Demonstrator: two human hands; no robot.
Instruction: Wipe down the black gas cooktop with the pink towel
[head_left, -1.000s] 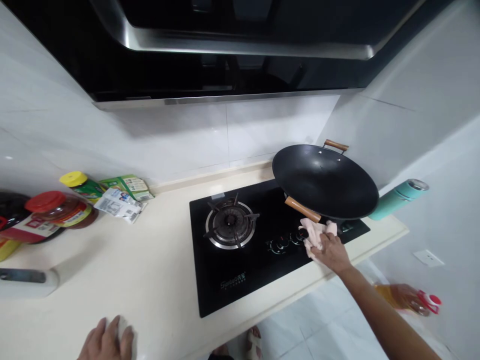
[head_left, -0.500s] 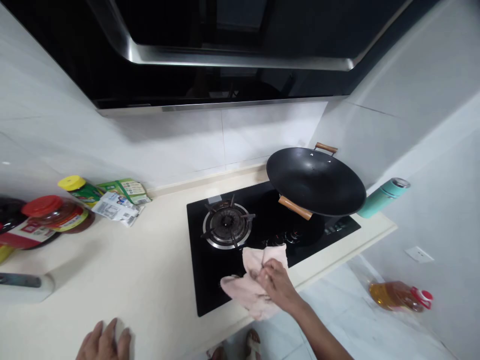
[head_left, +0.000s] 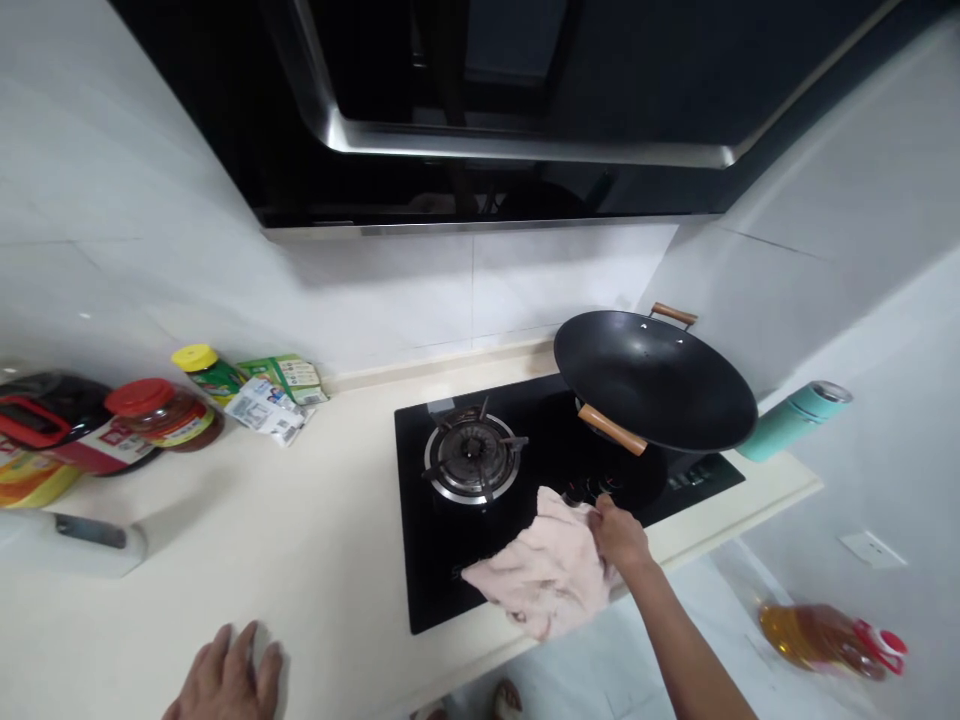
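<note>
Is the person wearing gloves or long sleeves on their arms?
No. Both hands are bare: no gloves, rings or watch show on the left hand or the right hand. The right forearm is uncovered as far as the picture shows, with no sleeve in sight.

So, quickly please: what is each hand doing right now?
Left hand: open, flat on the counter, holding nothing.
Right hand: closed on the pink cloth on the stove.

Pale pink cloth (head_left: 544, 575), black hob (head_left: 540, 500)
</note>
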